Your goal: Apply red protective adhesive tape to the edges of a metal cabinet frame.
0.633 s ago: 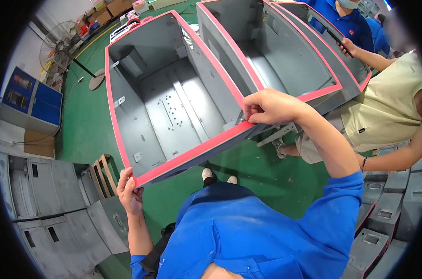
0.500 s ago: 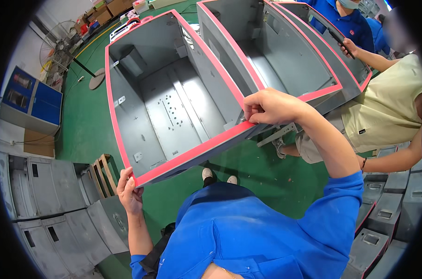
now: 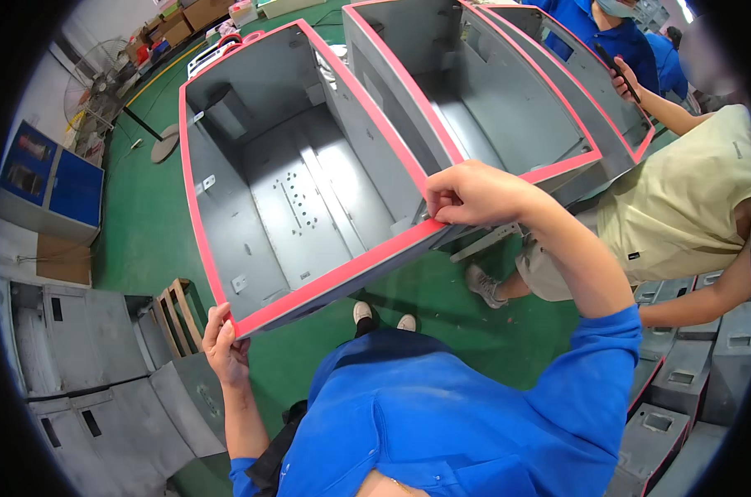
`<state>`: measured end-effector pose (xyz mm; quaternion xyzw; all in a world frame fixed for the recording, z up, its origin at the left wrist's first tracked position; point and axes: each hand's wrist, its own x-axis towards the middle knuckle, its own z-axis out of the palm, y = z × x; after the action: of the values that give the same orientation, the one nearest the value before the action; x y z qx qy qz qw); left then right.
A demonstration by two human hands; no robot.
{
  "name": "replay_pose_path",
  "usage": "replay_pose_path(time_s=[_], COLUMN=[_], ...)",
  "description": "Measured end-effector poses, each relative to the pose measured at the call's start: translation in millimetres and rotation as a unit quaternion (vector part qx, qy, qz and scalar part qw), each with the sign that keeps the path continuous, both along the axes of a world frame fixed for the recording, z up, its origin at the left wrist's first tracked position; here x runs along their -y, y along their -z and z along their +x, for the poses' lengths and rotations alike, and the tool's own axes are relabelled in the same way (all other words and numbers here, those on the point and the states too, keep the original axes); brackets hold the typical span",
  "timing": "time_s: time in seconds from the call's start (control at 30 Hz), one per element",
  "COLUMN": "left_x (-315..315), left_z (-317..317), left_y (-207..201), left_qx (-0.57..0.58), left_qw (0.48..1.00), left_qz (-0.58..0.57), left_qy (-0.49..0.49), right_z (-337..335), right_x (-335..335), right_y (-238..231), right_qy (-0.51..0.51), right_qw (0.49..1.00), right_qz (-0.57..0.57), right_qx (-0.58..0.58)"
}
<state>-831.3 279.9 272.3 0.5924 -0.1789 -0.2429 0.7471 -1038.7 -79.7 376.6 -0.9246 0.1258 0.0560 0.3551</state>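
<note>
In front of me lies a grey sheet-metal cabinet [image 3: 235,224], its open side facing up. Red tape [image 3: 334,272] runs along its rim. My left hand [image 3: 225,352] pinches the near left corner, thumb and fingers closed around the taped edge. At the near right corner, my right hand [image 3: 485,195] is bent over the rim with curled fingers pressed together on the tape. Its fingertips are partly hidden, and I cannot tell whether a loose tape end is between them. Holes and slots show in the cabinet's bottom panel.
A second red-rimmed cabinet [image 3: 516,95] stands close on the right, another beyond it. A person in a pale yellow shirt [image 3: 682,190] is at the right; a person in blue [image 3: 587,37] stands behind. Grey metal panels [image 3: 110,340], a wooden pallet [image 3: 177,319] and a fan [image 3: 102,83] are leftward.
The view has shifted slightly, so the cabinets appear a little further left. Both my hands keep to the same corners. More of the shoe of the person at the right shows.
</note>
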Motion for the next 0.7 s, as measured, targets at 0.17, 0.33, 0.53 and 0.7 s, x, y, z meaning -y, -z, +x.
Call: replay_pose_path(time_s=[0.17,0.33,0.53,0.7], left_x=[-4.3,-4.6,-1.4,-1.6], left_z=[2.4,2.6,3.7,-0.7], left_y=[5.4,6.6,6.3,-1.6], left_qx=[-0.003,-0.010,-0.017,-0.015], left_qw=[1.000,1.000,1.000,1.000], left_qz=[-0.005,-0.018,-0.021,-0.021], left_qy=[-0.011,0.003,0.006,0.004], right_z=[-1.6,-6.1,-18.3,-21.7], right_x=[-3.4,-11.7,-16.2,-34.4], right_y=[3.3,-0.4,15.8,20.7], right_qy=[-0.006,0.022,0.095,0.169], right_qw=[0.998,0.996,0.974,0.963], right_qz=[-0.051,-0.084,-0.144,-0.071], right_qx=[0.020,0.010,0.145,0.196])
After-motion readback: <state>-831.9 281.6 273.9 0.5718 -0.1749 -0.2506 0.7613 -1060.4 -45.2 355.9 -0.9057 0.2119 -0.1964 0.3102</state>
